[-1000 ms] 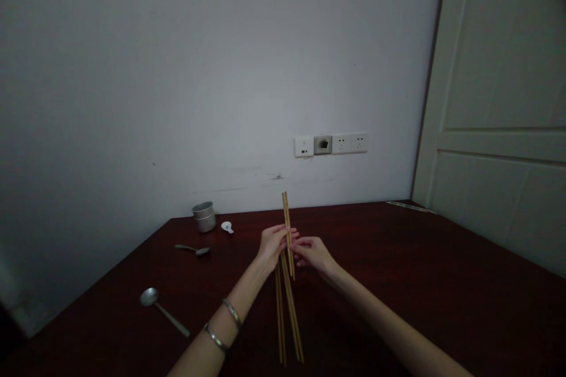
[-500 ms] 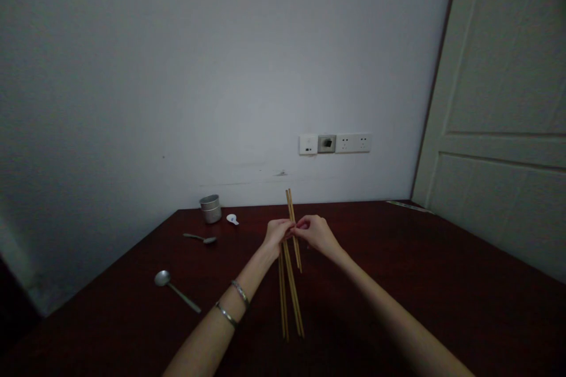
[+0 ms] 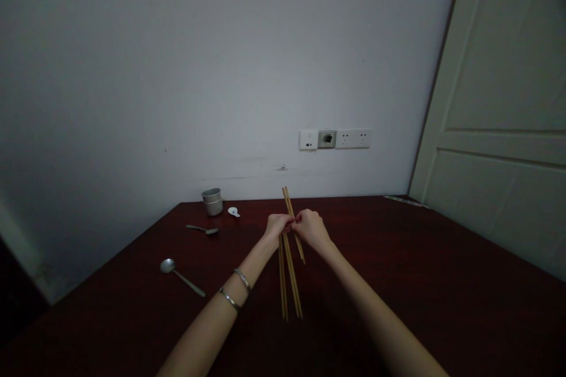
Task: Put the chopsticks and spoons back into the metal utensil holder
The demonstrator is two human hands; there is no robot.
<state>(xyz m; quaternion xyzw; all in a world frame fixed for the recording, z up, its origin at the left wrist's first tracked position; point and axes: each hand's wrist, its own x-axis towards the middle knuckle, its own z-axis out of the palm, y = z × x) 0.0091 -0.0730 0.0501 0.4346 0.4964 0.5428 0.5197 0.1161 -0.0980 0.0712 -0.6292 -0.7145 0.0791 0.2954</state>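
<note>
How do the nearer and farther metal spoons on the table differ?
The nearer spoon looks larger than the farther spoon. The nearer spoon lies with its bowl end left; the farther spoon, with its bowl end right. Both look metallic and lie on the dark red table.

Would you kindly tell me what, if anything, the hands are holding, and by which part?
A pair of chopsticks, held near mid-length, where the left hand and right hand meet.

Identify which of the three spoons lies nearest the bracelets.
The front metal spoon, its handle end toward the bracelets. The other metal spoon lies farther back; the white spoon farther still, beside the cup.
</note>
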